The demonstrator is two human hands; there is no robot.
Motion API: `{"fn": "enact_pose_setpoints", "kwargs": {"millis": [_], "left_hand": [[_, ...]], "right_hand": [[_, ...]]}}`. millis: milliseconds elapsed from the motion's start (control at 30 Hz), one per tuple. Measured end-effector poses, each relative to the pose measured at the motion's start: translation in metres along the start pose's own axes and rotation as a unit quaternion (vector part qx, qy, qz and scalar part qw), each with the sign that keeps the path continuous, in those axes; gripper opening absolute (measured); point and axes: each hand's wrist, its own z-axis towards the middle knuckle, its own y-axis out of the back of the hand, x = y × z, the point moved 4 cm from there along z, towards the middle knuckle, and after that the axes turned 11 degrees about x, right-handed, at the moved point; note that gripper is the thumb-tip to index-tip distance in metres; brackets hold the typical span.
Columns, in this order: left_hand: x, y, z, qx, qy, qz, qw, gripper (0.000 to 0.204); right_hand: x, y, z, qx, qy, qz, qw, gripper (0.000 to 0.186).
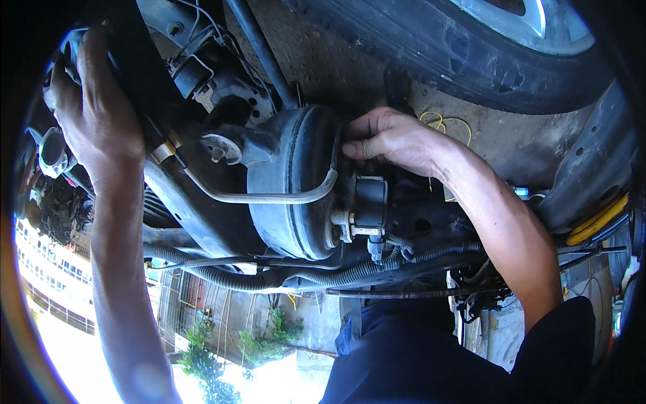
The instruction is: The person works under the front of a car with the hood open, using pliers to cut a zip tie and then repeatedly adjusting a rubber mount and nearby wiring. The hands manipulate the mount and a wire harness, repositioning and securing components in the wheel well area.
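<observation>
A round black metal canister (272,168) with a raised seam fills the middle of the head view, among vehicle parts. My right hand (387,140) reaches to its upper right edge, thumb and fingers drawn together; what they pinch, if anything, is hidden. Close to those fingertips, a bent metal pipe (269,198) runs across the canister toward a brass fitting (163,149) on the left. At the upper left, my left hand (97,111) is curled over a dark metal part (124,50), its fingertips partly out of sight.
A large tyre (471,67) lies across the upper right. Beside the canister sits a black boxy part (370,202) with a connector. Corrugated hoses (316,275) run below it. A thin yellow cord (457,121) lies behind my right wrist. Another metal beam (592,155) flanks the right side.
</observation>
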Motion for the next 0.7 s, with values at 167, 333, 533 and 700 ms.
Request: {"fn": "enact_pose_setpoints", "kwargs": {"millis": [167, 333, 533, 700], "left_hand": [[0.0044, -0.0032, -0.0046, 0.049, 0.063, -0.079, 0.994, 0.038], [0.0053, -0.0016, -0.0042, 0.042, 0.038, -0.044, 0.997, 0.040], [0.0084, -0.0043, -0.0048, 0.033, 0.053, -0.061, 0.996, 0.040], [0.0068, -0.0025, -0.0028, 0.018, 0.025, -0.056, 0.998, 0.042]], "right_hand": [[0.0004, -0.0022, -0.0031, -0.028, -0.005, -0.009, 1.000, 0.028], [0.0025, -0.0040, -0.0017, -0.020, -0.007, -0.007, 1.000, 0.031], [0.0070, 0.0002, 0.0007, -0.002, -0.023, -0.060, 0.998, 0.030], [0.0099, -0.0029, -0.0005, -0.026, -0.024, -0.080, 0.996, 0.026]]}}
